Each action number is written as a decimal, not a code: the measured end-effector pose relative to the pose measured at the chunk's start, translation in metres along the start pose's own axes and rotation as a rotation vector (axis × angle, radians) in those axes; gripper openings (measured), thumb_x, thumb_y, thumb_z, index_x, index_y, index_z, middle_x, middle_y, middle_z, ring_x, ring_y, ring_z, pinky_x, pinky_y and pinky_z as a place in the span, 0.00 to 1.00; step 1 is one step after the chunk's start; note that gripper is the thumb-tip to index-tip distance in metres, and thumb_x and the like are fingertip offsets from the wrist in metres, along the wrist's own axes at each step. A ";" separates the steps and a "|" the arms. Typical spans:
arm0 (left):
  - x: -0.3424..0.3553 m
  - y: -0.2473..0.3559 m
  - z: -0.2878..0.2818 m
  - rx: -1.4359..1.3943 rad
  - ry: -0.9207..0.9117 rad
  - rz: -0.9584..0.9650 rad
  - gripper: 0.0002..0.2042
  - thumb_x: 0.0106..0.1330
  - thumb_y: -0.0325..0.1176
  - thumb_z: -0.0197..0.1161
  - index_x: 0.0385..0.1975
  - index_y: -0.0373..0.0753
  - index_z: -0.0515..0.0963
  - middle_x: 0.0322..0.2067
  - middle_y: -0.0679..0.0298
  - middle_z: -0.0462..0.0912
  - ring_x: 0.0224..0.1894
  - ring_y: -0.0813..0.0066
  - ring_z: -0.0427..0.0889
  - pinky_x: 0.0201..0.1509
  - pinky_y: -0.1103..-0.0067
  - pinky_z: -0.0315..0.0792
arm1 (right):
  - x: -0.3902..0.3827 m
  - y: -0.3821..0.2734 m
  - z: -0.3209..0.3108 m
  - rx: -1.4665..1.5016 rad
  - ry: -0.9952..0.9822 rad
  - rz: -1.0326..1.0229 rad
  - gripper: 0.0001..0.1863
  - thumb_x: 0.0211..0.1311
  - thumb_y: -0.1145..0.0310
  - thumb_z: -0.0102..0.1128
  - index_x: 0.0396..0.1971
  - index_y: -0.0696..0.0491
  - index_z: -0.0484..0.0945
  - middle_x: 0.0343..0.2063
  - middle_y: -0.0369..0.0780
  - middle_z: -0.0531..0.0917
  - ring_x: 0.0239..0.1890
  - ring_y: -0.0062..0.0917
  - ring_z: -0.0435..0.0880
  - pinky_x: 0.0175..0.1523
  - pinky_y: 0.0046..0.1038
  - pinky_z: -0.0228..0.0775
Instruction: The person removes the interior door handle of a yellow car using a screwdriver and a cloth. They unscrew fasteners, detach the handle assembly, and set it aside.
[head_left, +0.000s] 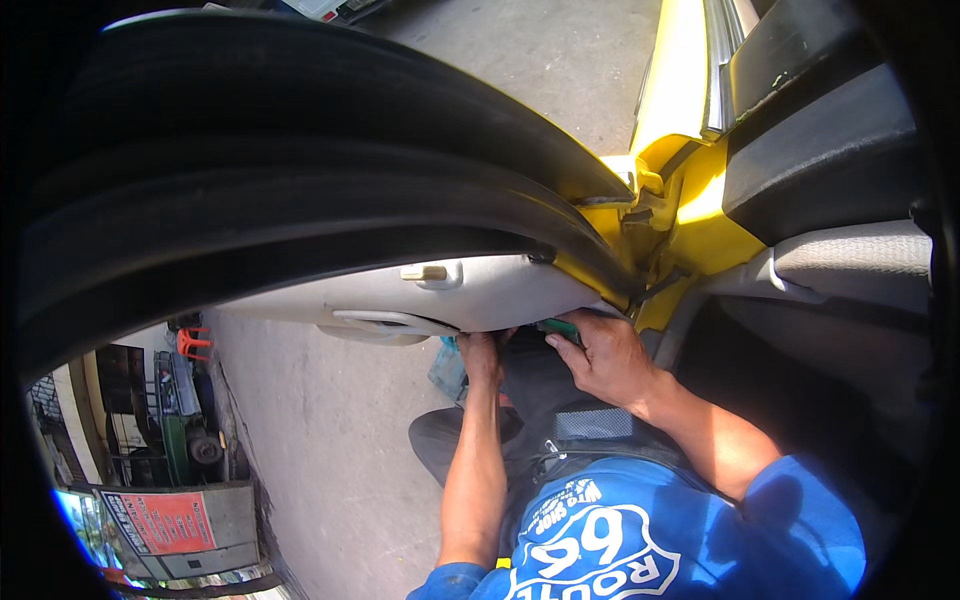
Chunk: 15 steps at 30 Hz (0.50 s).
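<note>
The open car door stands across the view, its pale grey inner panel [490,285] facing me. My left hand [482,358] reaches up to the panel's lower edge, and its fingers are mostly hidden there in shadow. Just to its right, my right hand [612,362] is closed round a green-handled tool [562,328] below the panel's hinge-side corner. The tool's far end is out of sight, so its exact kind cannot be told. A pale door handle recess [395,322] and a small beige lever [424,272] are on the panel.
Black window-frame trim [300,215] arches over the upper left. Yellow bodywork [700,200] with the door hinge area lies right of the panel. Below my hands is a teal object [447,368] on the concrete floor [330,460]. An orange stool [194,343] stands far left.
</note>
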<state>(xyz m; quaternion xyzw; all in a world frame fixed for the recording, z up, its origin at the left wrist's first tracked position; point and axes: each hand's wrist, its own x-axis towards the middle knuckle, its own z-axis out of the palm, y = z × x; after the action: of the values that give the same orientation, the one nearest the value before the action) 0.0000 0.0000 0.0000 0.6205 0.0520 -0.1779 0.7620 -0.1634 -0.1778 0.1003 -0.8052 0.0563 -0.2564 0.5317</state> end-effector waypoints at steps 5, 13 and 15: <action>-0.006 0.003 0.001 0.042 -0.026 -0.005 0.28 0.81 0.53 0.57 0.65 0.32 0.69 0.62 0.53 0.74 0.63 0.57 0.78 0.56 0.57 0.84 | -0.003 -0.001 0.001 0.023 0.014 0.009 0.11 0.65 0.72 0.68 0.42 0.62 0.82 0.34 0.56 0.86 0.39 0.55 0.87 0.44 0.46 0.79; -0.002 -0.002 0.000 -0.008 0.012 -0.010 0.24 0.81 0.47 0.57 0.63 0.32 0.71 0.61 0.52 0.75 0.60 0.57 0.79 0.55 0.58 0.85 | -0.002 0.003 0.004 0.035 0.025 0.004 0.11 0.65 0.72 0.68 0.42 0.62 0.82 0.36 0.56 0.86 0.42 0.55 0.87 0.47 0.45 0.80; -0.001 0.000 0.001 -0.011 0.013 -0.021 0.23 0.82 0.45 0.57 0.63 0.31 0.70 0.61 0.52 0.75 0.60 0.57 0.80 0.55 0.58 0.85 | 0.001 0.003 0.006 0.036 0.018 0.005 0.11 0.65 0.72 0.68 0.43 0.62 0.82 0.37 0.56 0.86 0.42 0.56 0.87 0.48 0.46 0.80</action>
<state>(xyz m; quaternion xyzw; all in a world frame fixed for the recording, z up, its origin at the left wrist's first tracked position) -0.0010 -0.0006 0.0006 0.6170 0.0641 -0.1815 0.7631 -0.1596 -0.1746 0.0961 -0.7930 0.0584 -0.2633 0.5463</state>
